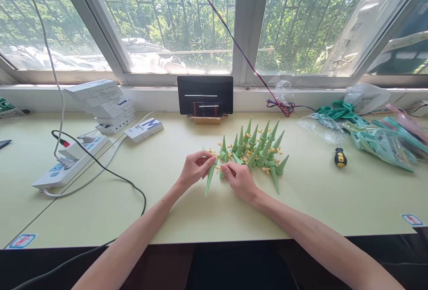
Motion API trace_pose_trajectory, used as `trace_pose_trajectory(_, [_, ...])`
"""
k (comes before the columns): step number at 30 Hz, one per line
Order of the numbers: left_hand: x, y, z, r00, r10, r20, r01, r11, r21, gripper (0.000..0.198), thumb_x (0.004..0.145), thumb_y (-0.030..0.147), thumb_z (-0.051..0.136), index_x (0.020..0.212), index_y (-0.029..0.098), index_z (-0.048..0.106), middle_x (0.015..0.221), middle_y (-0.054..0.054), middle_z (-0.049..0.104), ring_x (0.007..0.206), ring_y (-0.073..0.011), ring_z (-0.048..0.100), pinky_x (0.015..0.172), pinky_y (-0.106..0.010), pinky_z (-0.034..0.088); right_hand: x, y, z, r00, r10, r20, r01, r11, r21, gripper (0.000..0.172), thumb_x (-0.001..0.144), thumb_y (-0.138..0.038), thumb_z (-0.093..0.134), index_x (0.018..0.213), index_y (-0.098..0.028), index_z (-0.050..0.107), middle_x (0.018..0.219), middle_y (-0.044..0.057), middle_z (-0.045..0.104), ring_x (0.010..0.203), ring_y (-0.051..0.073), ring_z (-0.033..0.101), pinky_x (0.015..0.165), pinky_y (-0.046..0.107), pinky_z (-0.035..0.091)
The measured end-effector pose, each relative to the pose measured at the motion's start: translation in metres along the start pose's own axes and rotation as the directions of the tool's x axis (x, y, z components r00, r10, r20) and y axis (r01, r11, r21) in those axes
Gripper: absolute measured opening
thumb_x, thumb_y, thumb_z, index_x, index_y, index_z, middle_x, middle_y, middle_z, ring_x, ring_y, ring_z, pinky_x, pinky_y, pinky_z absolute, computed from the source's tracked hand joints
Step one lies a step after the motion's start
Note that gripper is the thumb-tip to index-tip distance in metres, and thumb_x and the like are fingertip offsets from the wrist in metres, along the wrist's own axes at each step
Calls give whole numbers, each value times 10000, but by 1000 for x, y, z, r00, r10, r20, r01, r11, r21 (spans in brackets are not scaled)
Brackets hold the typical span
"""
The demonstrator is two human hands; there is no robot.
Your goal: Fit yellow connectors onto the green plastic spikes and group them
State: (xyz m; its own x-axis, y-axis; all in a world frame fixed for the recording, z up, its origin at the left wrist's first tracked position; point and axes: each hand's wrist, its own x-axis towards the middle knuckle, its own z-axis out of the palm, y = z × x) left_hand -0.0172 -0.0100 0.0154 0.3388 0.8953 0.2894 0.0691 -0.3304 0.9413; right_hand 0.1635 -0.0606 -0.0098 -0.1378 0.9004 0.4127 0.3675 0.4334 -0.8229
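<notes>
Left hand [196,165] pinches a cone [210,179], probably light, stiff, best held by its wide end; right hand [239,180] has bent fingers, grip unclear.

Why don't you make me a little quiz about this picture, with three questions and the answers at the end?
1. Which hand holds a green cone with its tip toward the near side of the table?

2. True or false: the stacked white boxes are to the left of the phone.

3. What colours are on the screwdriver handle? A: red and white. B: black and yellow. C: blue and pink.

Key: 1: the left hand. 2: true. 3: B.
</notes>
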Motion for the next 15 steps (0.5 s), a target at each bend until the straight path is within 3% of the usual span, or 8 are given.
trace_pose_trajectory(3, [0, 1, 0, 1000, 0, -4, 0, 1000, 5, 318, 838, 457, 712, 789, 146, 666, 492, 37, 513, 342, -60, 434, 320, -193, 344, 0, -1, -1, 1000, 7, 9, -7, 1000, -5, 414, 1015, -448, 414, 693, -208, 514, 592, -12, 523, 526, 141, 457, 539, 286, 371])
trace_pose_trajectory(8, [1, 1, -1, 1000, -1, -28, 1, 1000, 8, 326, 838, 460, 711, 784, 143, 663, 517, 26, 539, 342, -59, 445, 319, -193, 348, 0, -4, -1, 1000, 9, 27, -9, 1000, 14, 236, 982, -415, 495, 908, -206, 576, 622, -28, 517, 510, 129, 423, 506, 269, 352])
trace_pose_trajectory(15, [0, 1, -1, 1000, 10, -20, -10, 1000, 18, 304, 845, 438, 708, 793, 142, 663, 559, 16, 567, 351, -53, 451, 322, -187, 343, 0, -4, -1, 999, -6, 43, 6, 1000, 21, 239, 988, -373, 467, 830, -209, 538, 607, -28, 503, 518, 132, 420, 516, 272, 348])
